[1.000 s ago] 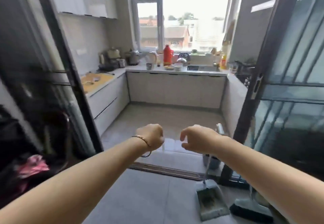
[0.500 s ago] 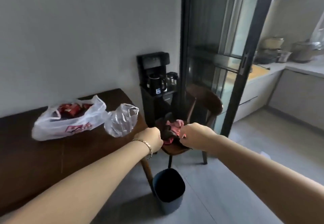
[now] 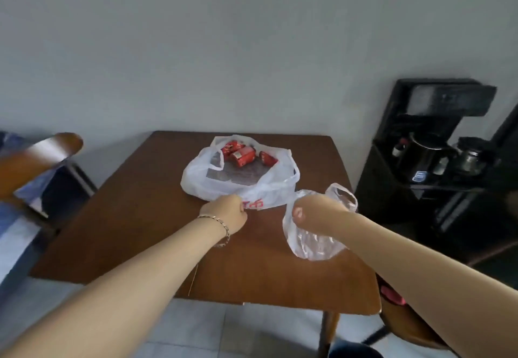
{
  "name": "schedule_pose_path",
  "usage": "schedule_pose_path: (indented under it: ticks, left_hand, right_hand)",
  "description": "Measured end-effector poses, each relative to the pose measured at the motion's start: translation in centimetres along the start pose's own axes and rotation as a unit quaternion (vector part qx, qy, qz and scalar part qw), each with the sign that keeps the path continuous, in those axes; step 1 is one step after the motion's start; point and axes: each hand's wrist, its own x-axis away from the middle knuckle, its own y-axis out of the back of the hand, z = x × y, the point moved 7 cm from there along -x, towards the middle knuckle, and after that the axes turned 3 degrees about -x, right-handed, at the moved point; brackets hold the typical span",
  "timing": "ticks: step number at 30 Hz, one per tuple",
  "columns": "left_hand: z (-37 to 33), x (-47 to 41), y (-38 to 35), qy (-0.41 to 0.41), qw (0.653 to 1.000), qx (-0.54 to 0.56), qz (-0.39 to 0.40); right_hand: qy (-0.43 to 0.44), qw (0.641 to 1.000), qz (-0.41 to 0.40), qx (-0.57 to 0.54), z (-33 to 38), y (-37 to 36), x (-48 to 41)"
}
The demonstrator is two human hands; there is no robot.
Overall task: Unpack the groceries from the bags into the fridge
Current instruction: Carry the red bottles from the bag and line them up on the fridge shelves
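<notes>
Left hand point(image 3: 224, 213) now at white bag point(image 3: 276, 186), right hand point(image 3: 316, 212) at clear bag point(image 3: 311, 245)

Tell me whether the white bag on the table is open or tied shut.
Open. The white bag has its mouth gaping with the handles apart, and red packs show inside.

Dim, flat indoor light, source perhaps off right. Motion blur smears chair point(image 3: 42, 153) at left. Wide-angle bending at edges.

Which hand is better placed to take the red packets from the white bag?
Left, probably: the left hand is at the near edge of the white bag; the right hand is over the clear bag beside it.
</notes>
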Motion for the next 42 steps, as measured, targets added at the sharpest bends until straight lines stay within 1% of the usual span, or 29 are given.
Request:
schedule_pose_path:
  ticks: [3, 5, 6, 8, 10, 11, 15, 16, 18, 20, 22, 26, 28, 30, 32, 33, 35, 36, 38, 40, 41, 42]
  left_hand:
    - [4.0, -5.3, -0.3, 0.035, 0.999, 0.018, 0.001]
    - [6.2, -8.6, -0.7, 0.037, 0.999, 0.024, 0.0]
    - [6.8, -9.6, -0.9, 0.037, 0.999, 0.03, -0.001]
    - [10.0, -15.8, -1.7, 0.031, 0.999, 0.038, -0.007]
    - [10.6, -17.8, -1.8, 0.009, 0.999, 0.049, -0.016]
    - [11.3, -19.8, -1.8, -0.004, 0.998, 0.066, -0.023]
    - [13.4, -29.1, -2.3, -0.055, 0.994, 0.088, -0.022]
    - [13.5, -31.3, -2.3, -0.068, 0.994, 0.087, -0.025]
    - [13.6, -35.6, -2.8, -0.087, 0.993, 0.078, -0.028]
    - [13.5, -38.8, -3.2, -0.106, 0.993, 0.056, -0.02]
    - [13.7, -42.9, -4.1, -0.12, 0.993, 0.021, -0.008]
    - [14.8, -50.0, -5.9, -0.108, 0.993, -0.043, 0.022]
    - [15.1, -52.3, -6.9, -0.115, 0.989, -0.086, 0.029]
    - [15.3, -54.0, -7.8, -0.111, 0.984, -0.132, 0.04]
    - [15.3, -55.6, -8.2, -0.074, 0.979, -0.175, 0.075]
    - [15.4, -56.3, -8.4, -0.039, 0.977, -0.183, 0.102]
    - [15.6, -56.8, -8.9, 0.029, 0.967, -0.182, 0.176]
    - [15.5, -56.8, -9.3, 0.037, 0.96, -0.195, 0.197]
    - [15.1, -56.1, -9.6, 0.015, 0.957, -0.214, 0.194]
    - [15.0, -54.8, -9.9, -0.006, 0.97, -0.173, 0.17]
    - [14.7, -54.0, -9.9, -0.016, 0.976, -0.148, 0.159]
    - [14.5, -53.0, -10.0, -0.02, 0.978, -0.124, 0.164]
  right_hand:
    - [0.012, 1.0, 0.008, 0.004, 1.7, -0.8, -7.4]
    - [0.023, 1.0, 0.007, 0.004, 2.7, -1.3, -11.5]
    - [0.021, 1.0, 0.0, -0.007, 3.1, -1.3, -12.6]
    - [-0.005, 0.999, -0.023, -0.036, 4.1, -2.5, -19.7]
    - [-0.021, 0.997, -0.029, -0.067, 4.4, -2.9, -21.2]
    - [-0.037, 0.994, -0.03, -0.098, 4.5, -3.5, -23.1]
    - [-0.109, 0.981, -0.015, -0.16, 4.3, -5.7, -30.9]
    - [-0.126, 0.977, -0.017, -0.17, 4.0, -6.2, -32.6]
    - [-0.141, 0.978, -0.021, -0.154, 3.5, -7.0, -36.0]
    - [-0.134, 0.984, -0.034, -0.111, 3.6, -7.2, -38.9]
    - [-0.101, 0.991, -0.032, -0.08, 4.0, -7.4, -43.3]
    - [-0.023, 0.998, 0.045, -0.031, 5.1, -8.6, -51.0]
    - [-0.015, 0.997, 0.067, -0.019, 5.3, -9.7, -52.9]
    - [-0.01, 0.999, 0.029, -0.04, 5.4, -10.0, -54.1]
    - [-0.014, 0.997, -0.015, -0.071, 4.9, -9.4, -55.0]
    - [-0.016, 0.997, -0.018, -0.075, 4.4, -9.4, -55.2]
    - [-0.023, 0.996, 0.004, -0.087, 3.8, -9.5, -55.2]
    - [-0.026, 0.994, 0.016, -0.1, 3.6, -9.6, -54.9]
    - [-0.028, 0.993, 0.023, -0.113, 3.4, -10.0, -53.7]
    - [-0.043, 0.991, 0.024, -0.127, 3.0, -10.7, -52.2]
    - [-0.063, 0.986, 0.033, -0.153, 2.5, -11.2, -51.2]
    - [-0.086, 0.977, 0.055, -0.189, 2.2, -11.9, -50.2]
